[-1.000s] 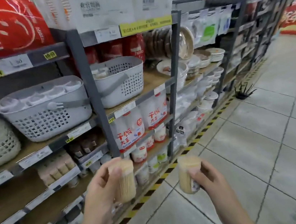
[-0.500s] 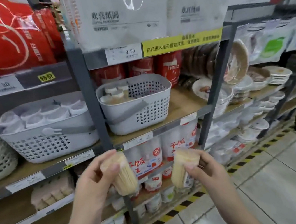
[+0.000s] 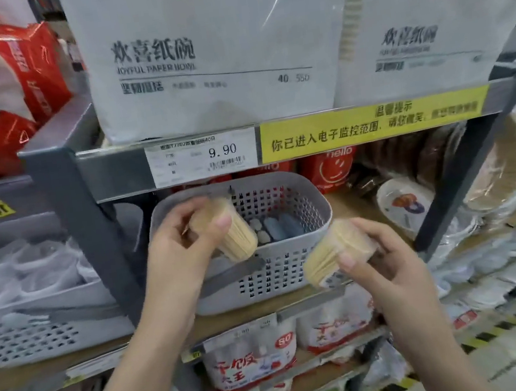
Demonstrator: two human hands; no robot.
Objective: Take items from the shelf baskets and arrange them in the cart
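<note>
My left hand (image 3: 180, 248) grips a clear jar of toothpicks (image 3: 233, 233), tilted, over the left part of a grey perforated shelf basket (image 3: 280, 277). My right hand (image 3: 386, 260) grips a second toothpick jar (image 3: 333, 256), tipped on its side in front of the basket's right corner. Inside the basket lie small white and blue-grey items (image 3: 275, 227). No cart is in view.
A second grey basket (image 3: 29, 337) of white cups sits on the left. A dark upright post (image 3: 91, 237) stands between the baskets. Paper-bowl packs (image 3: 198, 52) fill the shelf above, plates (image 3: 405, 205) lie at right, and a striped floor line (image 3: 513, 322) runs along the shelf foot.
Both hands with their toothpick jars have risen from waist level up to the grey basket. The view has swung toward the shelf and closed in on it.
</note>
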